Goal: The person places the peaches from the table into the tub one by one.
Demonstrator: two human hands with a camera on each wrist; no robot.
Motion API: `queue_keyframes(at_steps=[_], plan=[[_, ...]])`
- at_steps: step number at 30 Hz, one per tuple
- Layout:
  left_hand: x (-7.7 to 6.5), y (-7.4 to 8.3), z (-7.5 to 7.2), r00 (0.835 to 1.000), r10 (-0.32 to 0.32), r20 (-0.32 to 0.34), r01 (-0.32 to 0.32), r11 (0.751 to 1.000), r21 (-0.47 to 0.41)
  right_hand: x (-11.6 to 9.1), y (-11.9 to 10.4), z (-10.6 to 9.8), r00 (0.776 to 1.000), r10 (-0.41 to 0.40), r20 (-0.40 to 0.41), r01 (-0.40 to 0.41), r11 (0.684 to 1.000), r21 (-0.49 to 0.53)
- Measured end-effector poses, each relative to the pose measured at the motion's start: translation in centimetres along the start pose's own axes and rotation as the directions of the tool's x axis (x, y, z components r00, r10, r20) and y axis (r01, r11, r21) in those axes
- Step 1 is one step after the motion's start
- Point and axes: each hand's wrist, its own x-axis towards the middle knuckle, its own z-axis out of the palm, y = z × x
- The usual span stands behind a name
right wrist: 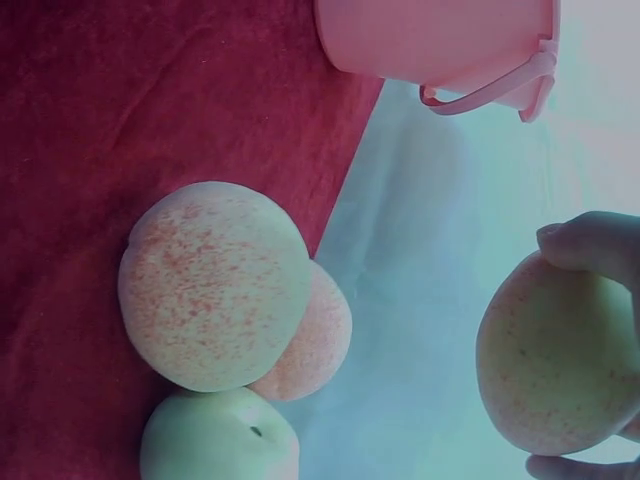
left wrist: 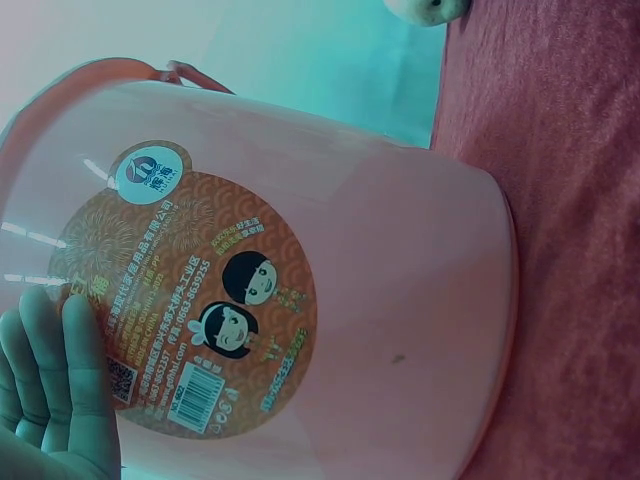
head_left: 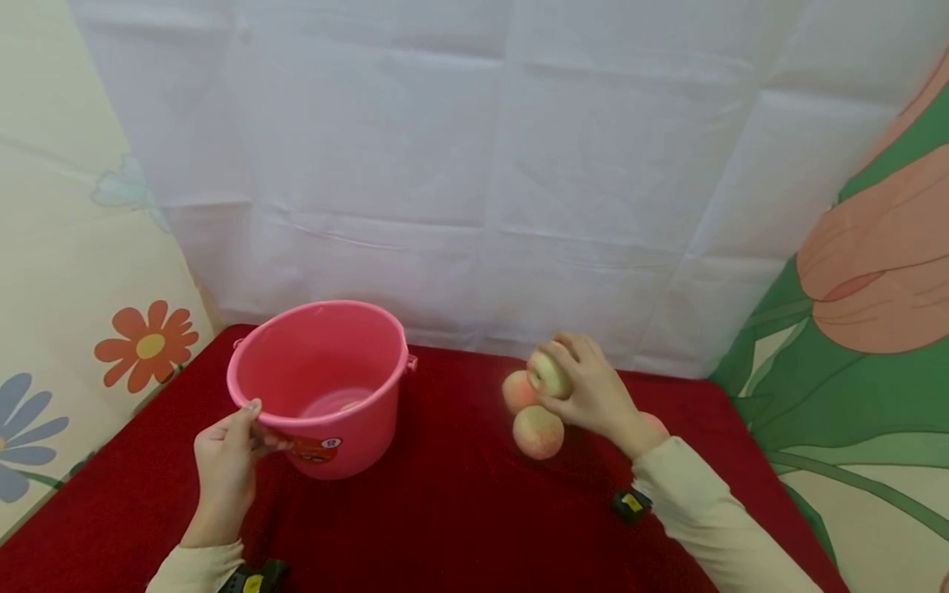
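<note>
On the left of the head view stands a pink bucket (head_left: 319, 445), its open top tilted toward me. My left hand (head_left: 226, 469) pinches its near rim, thumb over the edge and fingers against the outer wall beside the round label (left wrist: 210, 300). Part of a pale thing (head_left: 350, 406) shows inside at the bottom. My right hand (head_left: 593, 391) grips a pale peach (right wrist: 560, 355) between thumb and fingers, raised above the cloth. Below it lie a blushed peach (head_left: 539, 432) and another peach (head_left: 517, 392) behind. One more peach (head_left: 656, 423) is mostly hidden behind the right wrist.
A dark red cloth (head_left: 445, 511) covers the table. White sheeting (head_left: 482, 165) hangs along the back edge, with flower-patterned cloth (head_left: 875, 329) on both sides. The bucket's handle (right wrist: 490, 90) hangs at its side in the right wrist view.
</note>
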Motion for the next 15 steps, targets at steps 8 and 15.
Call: queue_keyframes(at_steps=[8,15], plan=[[2.3,-3.2,-2.3,0.996,0.069,0.053,-0.069,0.998,0.0,0.8,-0.5,0.4,0.999,-0.027,-0.02,0.027,1.0,0.004],[5.3,-7.2,-5.2,0.989,0.09,0.114,-0.089,0.996,-0.021,1.3,-0.8,0.6,0.999,-0.045,-0.016,0.045,0.999,0.01]])
